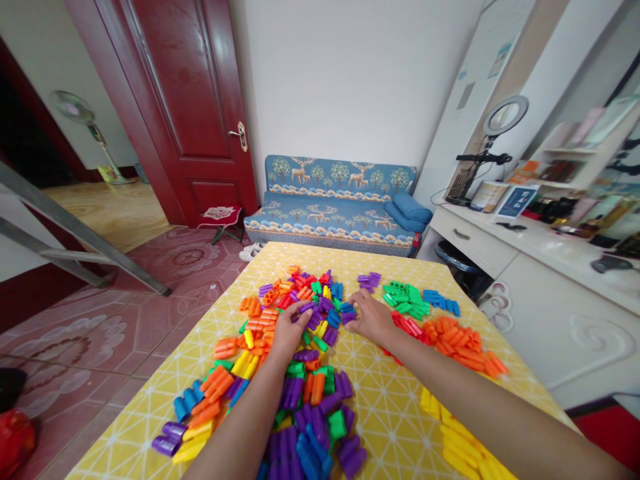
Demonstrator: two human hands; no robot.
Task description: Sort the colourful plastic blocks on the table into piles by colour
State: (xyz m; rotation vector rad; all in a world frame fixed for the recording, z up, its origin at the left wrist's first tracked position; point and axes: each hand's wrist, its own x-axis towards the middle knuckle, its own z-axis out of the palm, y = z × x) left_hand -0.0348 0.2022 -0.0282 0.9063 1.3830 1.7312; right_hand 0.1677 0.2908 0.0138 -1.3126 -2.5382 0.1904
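Note:
A big heap of mixed plastic blocks (280, 373) in orange, purple, yellow, green, blue and red covers the yellow patterned tablecloth (395, 407). My left hand (291, 325) lies on the heap's middle with its fingers curled over purple pieces. My right hand (369, 317) reaches leftwards into the same heap, fingertips pinched on a purple block (349, 316). To the right lie sorted groups: purple blocks (369, 280), green blocks (405, 299), blue blocks (443, 301), red blocks (409, 325), orange blocks (457, 343) and yellow blocks (460, 443).
Beyond the table stands a blue patterned sofa (340, 207) against the wall, with a dark red door (185, 100) to its left. A white desk (540, 267) with a ring light (505, 117) runs along the right. A metal ladder (75, 240) leans at the left.

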